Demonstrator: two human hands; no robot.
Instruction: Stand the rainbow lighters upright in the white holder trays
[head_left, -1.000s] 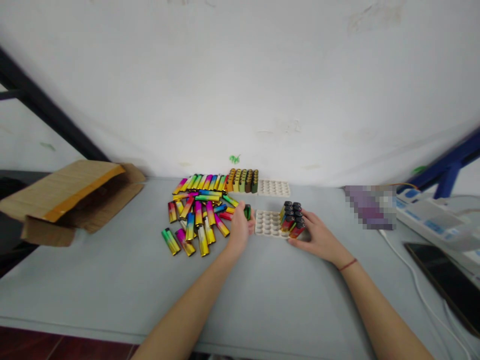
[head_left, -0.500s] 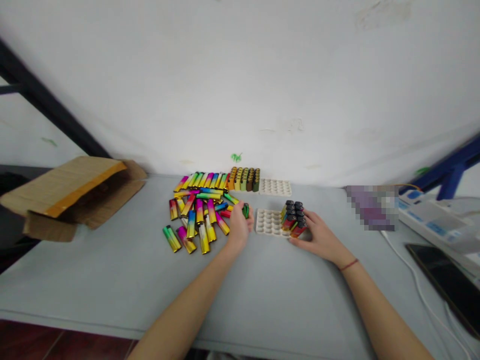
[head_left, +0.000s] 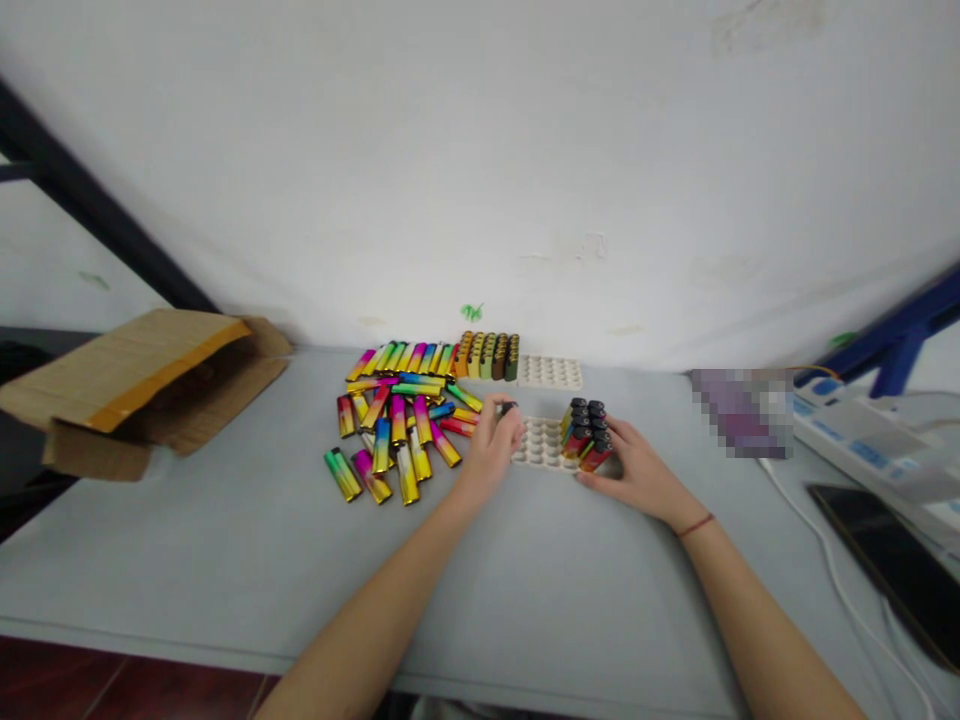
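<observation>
A dark-topped piece point(head_left: 509, 407) is being gripped in the left hand point(head_left: 491, 440), with the fingers closed around it; since most of its body is being hidden, whether more than one is being held cannot be told. It is being held by the left edge of the white tray point(head_left: 540, 445), which is lying between the hands. The right hand point(head_left: 637, 472) is being held curved and part-open at the tray's other end — thumb and fingers spread about the upright pieces point(head_left: 587, 435). How firmly they are being pressed cannot be told.

The upright pieces could be tipped if the right hand were pressing unevenly, or if the tray were being nudged by the left. A piece could also be seated askew, as the cups nearest the left hand are being partly screened. The loose pieces point(head_left: 399, 420), lying left of that hand, could be scattered by a careless knock.

Compared with half a second ago, the left hand is being brought rightward, now overlapping the tray's edge; the green side in its grip is being concealed. The right hand is being kept in place.
</observation>
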